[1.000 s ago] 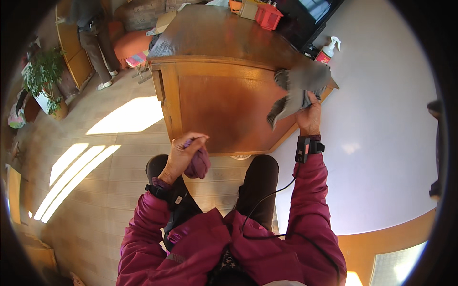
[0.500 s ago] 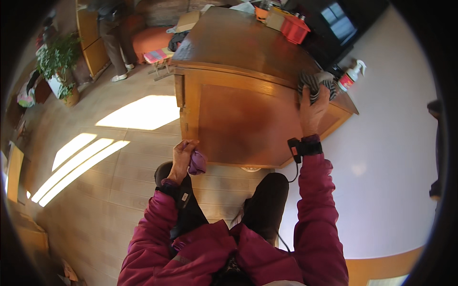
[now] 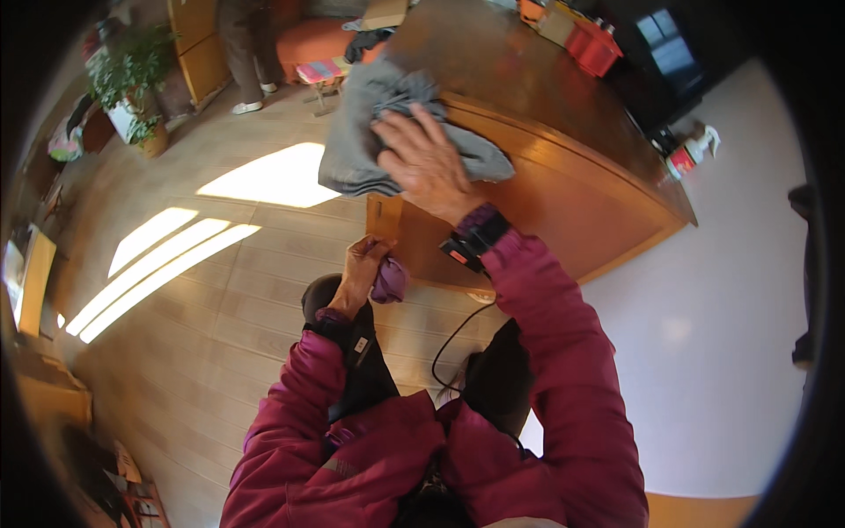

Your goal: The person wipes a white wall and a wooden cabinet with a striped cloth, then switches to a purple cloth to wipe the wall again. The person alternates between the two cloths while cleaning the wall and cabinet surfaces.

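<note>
My right hand (image 3: 424, 165) presses flat on a grey cloth (image 3: 370, 132) at the near left corner of a wooden cabinet top (image 3: 528, 106); part of the cloth hangs over the edge. My left hand (image 3: 361, 268) is closed around a small purple cloth (image 3: 390, 280), held low in front of the cabinet's wooden side (image 3: 563, 211). Both arms wear dark red sleeves, and a black band sits on my right wrist.
A red box (image 3: 597, 51) and other items stand at the far end of the top. A spray bottle (image 3: 691, 154) stands by the white wall (image 3: 731, 308) on the right. Another person's legs (image 3: 242, 44), an orange seat (image 3: 312, 40) and a potted plant (image 3: 128, 84) are beyond on the wood floor.
My right hand has swept the grey cloth from the cabinet's right end across to its left corner. The view has shifted. My left hand still holds the purple cloth.
</note>
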